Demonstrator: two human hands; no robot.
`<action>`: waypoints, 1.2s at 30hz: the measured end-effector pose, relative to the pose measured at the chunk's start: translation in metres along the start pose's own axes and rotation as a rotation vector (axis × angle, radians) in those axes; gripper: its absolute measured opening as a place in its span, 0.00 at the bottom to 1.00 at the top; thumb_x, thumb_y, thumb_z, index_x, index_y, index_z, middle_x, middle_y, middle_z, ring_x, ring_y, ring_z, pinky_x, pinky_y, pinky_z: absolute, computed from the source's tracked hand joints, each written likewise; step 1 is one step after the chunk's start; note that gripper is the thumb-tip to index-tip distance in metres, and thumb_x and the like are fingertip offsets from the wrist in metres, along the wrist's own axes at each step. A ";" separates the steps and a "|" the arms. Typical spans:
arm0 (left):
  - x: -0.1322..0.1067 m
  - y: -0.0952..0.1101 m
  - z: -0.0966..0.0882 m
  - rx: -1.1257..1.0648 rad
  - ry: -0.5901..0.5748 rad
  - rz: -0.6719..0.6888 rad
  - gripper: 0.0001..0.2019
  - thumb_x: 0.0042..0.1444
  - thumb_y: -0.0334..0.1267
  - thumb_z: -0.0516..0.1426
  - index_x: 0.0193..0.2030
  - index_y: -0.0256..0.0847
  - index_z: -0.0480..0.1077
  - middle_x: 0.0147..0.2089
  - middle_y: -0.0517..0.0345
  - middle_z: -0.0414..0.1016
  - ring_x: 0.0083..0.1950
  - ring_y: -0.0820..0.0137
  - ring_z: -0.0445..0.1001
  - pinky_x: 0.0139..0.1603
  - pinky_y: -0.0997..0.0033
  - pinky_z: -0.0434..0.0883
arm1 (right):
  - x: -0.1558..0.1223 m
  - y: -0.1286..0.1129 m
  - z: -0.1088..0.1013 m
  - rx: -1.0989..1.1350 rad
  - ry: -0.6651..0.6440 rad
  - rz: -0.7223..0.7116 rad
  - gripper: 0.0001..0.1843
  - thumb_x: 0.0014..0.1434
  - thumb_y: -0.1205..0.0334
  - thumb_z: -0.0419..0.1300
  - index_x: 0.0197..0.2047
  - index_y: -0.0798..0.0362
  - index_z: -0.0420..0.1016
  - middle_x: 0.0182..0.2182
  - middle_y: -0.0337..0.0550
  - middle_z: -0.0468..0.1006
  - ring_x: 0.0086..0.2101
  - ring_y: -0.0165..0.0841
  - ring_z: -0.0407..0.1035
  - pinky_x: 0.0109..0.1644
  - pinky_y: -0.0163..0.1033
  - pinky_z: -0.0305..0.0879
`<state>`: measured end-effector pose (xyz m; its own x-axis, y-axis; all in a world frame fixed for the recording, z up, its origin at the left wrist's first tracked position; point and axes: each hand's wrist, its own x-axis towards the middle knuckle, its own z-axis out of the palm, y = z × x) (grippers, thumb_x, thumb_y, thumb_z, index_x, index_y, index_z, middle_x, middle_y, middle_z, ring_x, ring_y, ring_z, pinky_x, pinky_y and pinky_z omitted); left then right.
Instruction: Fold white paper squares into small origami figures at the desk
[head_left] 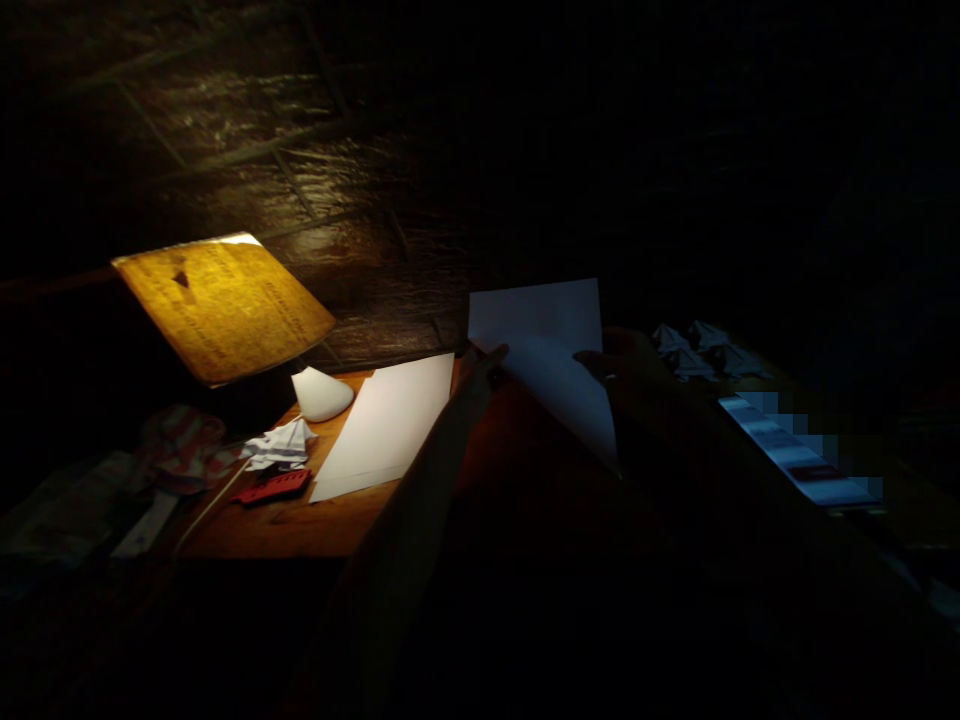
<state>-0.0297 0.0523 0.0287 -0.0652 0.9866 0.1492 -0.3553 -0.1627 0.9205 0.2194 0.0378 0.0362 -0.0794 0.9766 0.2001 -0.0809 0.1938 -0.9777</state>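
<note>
1. Surroundings: a lamp with a yellow shade tilts over a wooden table, in front of a dark tiled wall. A white cone stands beneath the shade. A flat sheet of white paper lies on the table, just beside a crumpled paper and a red piece. A thin stick and a striped cloth lie to the left. At right, folded paper shapes sit in shadow, near a white strip, partly blocked out by coarse pixels.
2. Obstructions: the left forearm crosses the view and covers part of the table. Deep shadow hides most of the right side.
3. Counts: one lamp, one cone, two white sheets, one crumpled paper, one red piece, one stick. The folded shapes number about four; shadow prevents an exact count.
4. Hands: the raised sheet is held in the air above the table, between both hands. The left hand is narrowly closed on its lower left edge. The right hand is curled over its right part, with its fingers on the paper; shadow hides the exact grip.
</note>
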 end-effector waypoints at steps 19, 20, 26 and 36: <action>-0.004 -0.004 0.006 -0.002 0.000 0.070 0.28 0.34 0.34 0.75 0.45 0.37 0.75 0.48 0.49 0.81 0.60 0.53 0.75 0.61 0.54 0.73 | 0.002 -0.003 0.003 0.005 0.061 0.015 0.18 0.47 0.48 0.73 0.30 0.54 0.76 0.25 0.40 0.73 0.24 0.28 0.64 0.25 0.35 0.59; -0.005 -0.005 0.006 0.001 -0.003 0.077 0.28 0.34 0.34 0.75 0.45 0.37 0.75 0.48 0.49 0.81 0.60 0.53 0.75 0.61 0.54 0.73 | 0.001 -0.004 0.003 0.002 0.077 0.008 0.18 0.47 0.49 0.73 0.30 0.54 0.75 0.25 0.40 0.73 0.24 0.28 0.64 0.25 0.35 0.59; -0.005 -0.006 0.007 0.010 0.016 0.097 0.24 0.34 0.35 0.75 0.40 0.37 0.75 0.45 0.48 0.81 0.57 0.54 0.76 0.55 0.58 0.76 | -0.003 -0.008 0.006 -0.024 0.107 -0.031 0.18 0.50 0.48 0.71 0.27 0.52 0.72 0.25 0.39 0.71 0.25 0.28 0.64 0.26 0.35 0.61; -0.002 -0.009 0.005 0.025 0.016 0.103 0.26 0.34 0.36 0.75 0.42 0.38 0.75 0.47 0.48 0.81 0.56 0.54 0.77 0.52 0.59 0.78 | 0.000 -0.003 0.005 0.019 0.100 -0.059 0.22 0.49 0.46 0.72 0.24 0.52 0.68 0.22 0.37 0.67 0.23 0.26 0.61 0.24 0.33 0.59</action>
<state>-0.0222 0.0517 0.0221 -0.1149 0.9645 0.2379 -0.3226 -0.2627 0.9093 0.2147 0.0369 0.0391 0.0255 0.9683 0.2486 -0.1017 0.2499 -0.9629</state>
